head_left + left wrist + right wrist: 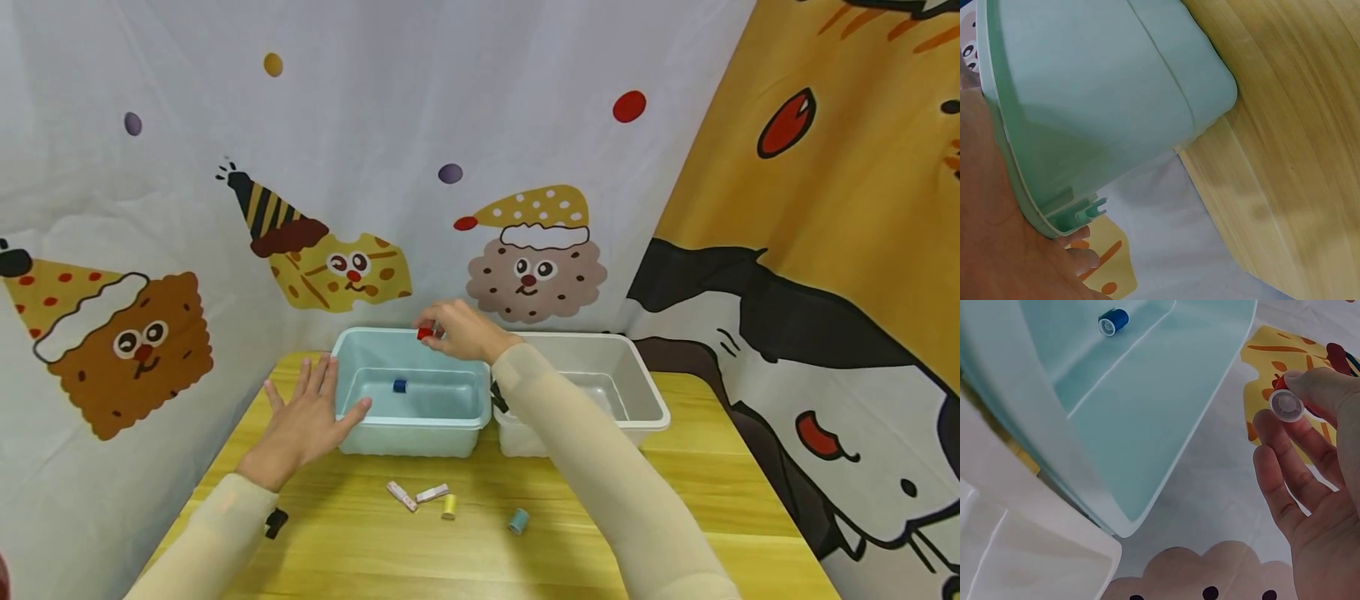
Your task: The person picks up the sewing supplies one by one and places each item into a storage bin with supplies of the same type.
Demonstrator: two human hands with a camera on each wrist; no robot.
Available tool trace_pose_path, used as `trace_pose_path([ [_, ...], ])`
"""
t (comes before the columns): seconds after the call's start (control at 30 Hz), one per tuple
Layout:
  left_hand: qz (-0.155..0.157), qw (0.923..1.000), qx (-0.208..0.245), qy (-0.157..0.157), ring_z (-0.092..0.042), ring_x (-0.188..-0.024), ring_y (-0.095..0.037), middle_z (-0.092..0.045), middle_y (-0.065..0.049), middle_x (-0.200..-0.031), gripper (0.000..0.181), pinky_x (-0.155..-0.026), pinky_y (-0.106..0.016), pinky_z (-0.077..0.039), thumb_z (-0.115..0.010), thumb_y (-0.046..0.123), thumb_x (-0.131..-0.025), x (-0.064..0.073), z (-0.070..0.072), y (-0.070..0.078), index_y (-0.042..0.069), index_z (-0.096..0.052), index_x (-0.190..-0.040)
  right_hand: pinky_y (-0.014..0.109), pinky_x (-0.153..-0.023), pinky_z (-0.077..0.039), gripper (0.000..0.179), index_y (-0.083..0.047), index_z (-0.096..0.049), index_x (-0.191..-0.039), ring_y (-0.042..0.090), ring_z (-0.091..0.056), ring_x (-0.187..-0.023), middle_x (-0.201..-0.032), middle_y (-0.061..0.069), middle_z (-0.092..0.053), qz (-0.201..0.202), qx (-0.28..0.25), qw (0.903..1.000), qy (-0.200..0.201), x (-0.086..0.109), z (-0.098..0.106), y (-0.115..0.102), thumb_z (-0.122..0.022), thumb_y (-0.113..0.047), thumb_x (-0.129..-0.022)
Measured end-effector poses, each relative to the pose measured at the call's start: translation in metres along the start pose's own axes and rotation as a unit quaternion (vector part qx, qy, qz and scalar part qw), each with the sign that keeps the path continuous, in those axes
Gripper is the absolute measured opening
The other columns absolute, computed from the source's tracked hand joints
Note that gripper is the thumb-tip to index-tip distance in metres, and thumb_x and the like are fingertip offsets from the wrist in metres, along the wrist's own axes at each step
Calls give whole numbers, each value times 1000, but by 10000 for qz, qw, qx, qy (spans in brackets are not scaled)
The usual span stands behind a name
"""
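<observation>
In the head view my right hand (pixel 467 331) is over the back of the light blue bin (pixel 412 437), pinching a small red thread spool (pixel 425 333) between thumb and fingers. The right wrist view shows the white end of that red spool (pixel 1286 405) close up. A dark blue spool (pixel 400 386) lies on its side on the bin's floor. My left hand (pixel 300 429) rests at the left rim of the same bin, fingers spread and straight; in the left wrist view the palm side (pixel 1010 231) lies along the rim.
A white bin (pixel 658 412) stands right beside the blue one. On the wooden table in front lie a yellow spool (pixel 449 507), a light blue spool (pixel 518 522) and two small whitish bars, one of them a slanted bar (pixel 401 496). A printed curtain (pixel 360 125) hangs behind.
</observation>
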State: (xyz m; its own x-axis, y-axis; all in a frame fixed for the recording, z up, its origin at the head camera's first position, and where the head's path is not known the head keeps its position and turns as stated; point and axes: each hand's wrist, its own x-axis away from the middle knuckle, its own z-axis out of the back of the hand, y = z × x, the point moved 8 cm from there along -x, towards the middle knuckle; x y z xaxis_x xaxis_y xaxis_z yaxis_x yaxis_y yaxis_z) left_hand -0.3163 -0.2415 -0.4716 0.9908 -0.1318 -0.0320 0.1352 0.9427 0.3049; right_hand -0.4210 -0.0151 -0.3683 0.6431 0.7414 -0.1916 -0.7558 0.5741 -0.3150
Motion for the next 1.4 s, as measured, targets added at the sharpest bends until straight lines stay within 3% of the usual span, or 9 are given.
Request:
trace_pose_path([
  [0.47,-49,10000,30,51,0,-182,-57,-4,-27,-196,117,-127,-99,13,-42,83,-114,-2,-3,4,-4,-11,-185,37,-104,-69,28,-8,-83,-139,26,-85,-117,-128,10,-84,-144,46,9999,45,2,0,3,-79,-11,-112],
  [0.8,-70,10000,16,25,1,-182,-57,-4,-28,-196,119,-127,-100,10,-39,86,-113,-3,-5,3,-4,-10,-185,43,-112,-67,36,-14,-79,-148,29,-81,-131,-147,11,-79,-415,275,9986,156,5,5,7,-80,-16,-112],
  [1.4,-6,10000,-5,4,2,-182,-57,-1,-27,-196,119,-126,-100,13,-38,87,-113,-1,-1,0,-4,-8,-185,42,-109,-68,35,-15,-80,-147,25,-81,-126,-144,10,-79,-236,334,9986,349,23,13,-1,-80,-18,-112],
])
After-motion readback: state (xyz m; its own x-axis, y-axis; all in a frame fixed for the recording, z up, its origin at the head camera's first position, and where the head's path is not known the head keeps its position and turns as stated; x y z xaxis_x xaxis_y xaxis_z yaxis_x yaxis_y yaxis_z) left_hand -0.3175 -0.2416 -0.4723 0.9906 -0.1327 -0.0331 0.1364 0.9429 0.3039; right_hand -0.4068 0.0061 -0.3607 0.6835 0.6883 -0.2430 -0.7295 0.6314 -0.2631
